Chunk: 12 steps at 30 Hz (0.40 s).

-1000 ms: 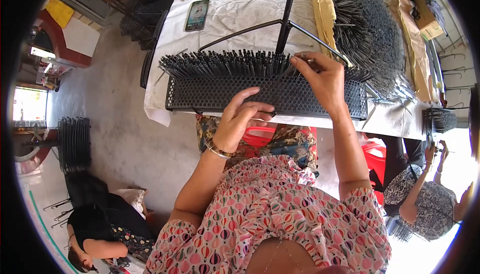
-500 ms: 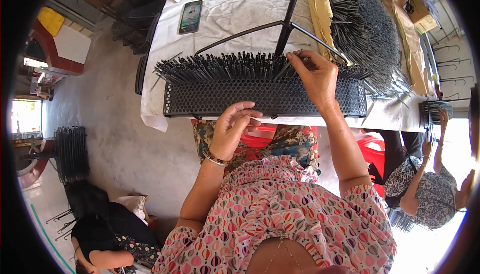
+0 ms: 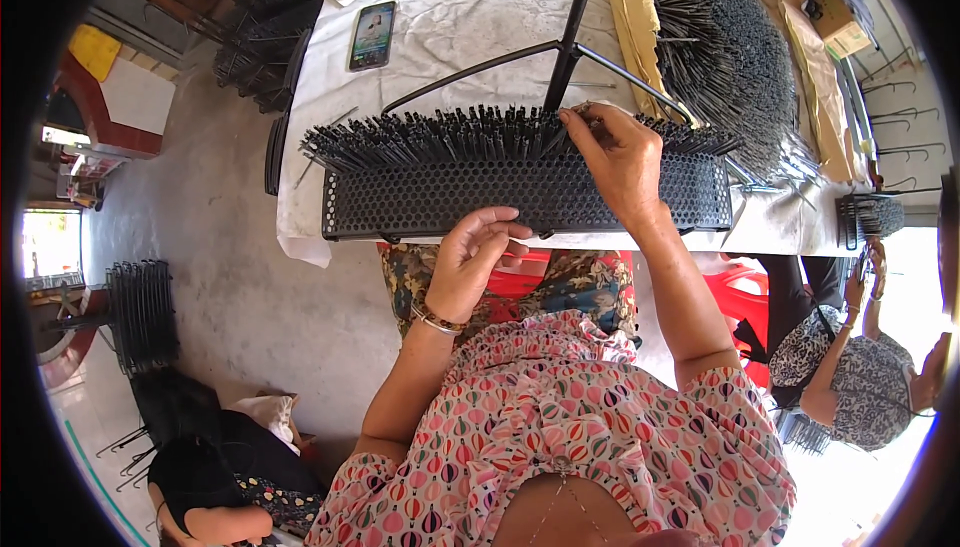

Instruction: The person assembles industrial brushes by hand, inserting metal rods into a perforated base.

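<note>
In front of me a black perforated metal rack (image 3: 430,199) lies along the table edge, with many thin black rods (image 3: 440,135) standing in a dense row along its far side. My right hand (image 3: 622,155) is over the rods right of the middle, thumb and fingers pinched around thin black rods; how many is hidden by the fingers. Close to the rack's front lower edge is my left hand (image 3: 474,259), palm turned inward, its fingers loosely bent and apart with nothing visible in them. A bangle circles the left wrist.
A black metal stand (image 3: 562,72) rises behind the rack. A phone (image 3: 372,35) lies on the white-covered table (image 3: 450,22). At the right is a large pile of dark rods (image 3: 735,57) beside brown paper (image 3: 632,7). Other people sit at lower left and far right.
The view has shifted slightly. My right hand has turned a little and its fingers have moved slightly among the rods. My left hand stays near the rack's front edge.
</note>
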Available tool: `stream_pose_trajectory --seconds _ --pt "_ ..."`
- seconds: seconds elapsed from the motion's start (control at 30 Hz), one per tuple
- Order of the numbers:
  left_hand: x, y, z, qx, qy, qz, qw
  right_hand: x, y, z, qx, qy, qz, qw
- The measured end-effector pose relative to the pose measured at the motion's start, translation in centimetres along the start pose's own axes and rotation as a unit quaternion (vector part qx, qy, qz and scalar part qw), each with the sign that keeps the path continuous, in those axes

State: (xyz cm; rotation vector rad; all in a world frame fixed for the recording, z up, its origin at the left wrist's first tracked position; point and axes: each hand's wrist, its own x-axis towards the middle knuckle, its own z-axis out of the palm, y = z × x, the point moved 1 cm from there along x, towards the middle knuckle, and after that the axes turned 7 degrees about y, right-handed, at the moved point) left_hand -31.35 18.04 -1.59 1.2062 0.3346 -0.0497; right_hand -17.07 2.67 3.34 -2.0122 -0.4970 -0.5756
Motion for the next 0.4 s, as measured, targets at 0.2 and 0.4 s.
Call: stream_pose_trajectory --seconds 0.2,0.4 --pt "0.08 -0.62 -0.46 -0.006 -0.001 0.003 1.0 0.34 -0.38 -0.74 0.002 -0.048 0.019 0.999" --pt "0.02 -0.61 -0.85 -0.001 0.007 0.003 1.0 -0.49 0.25 -0.15 -0.034 -0.065 -0.019 0.997"
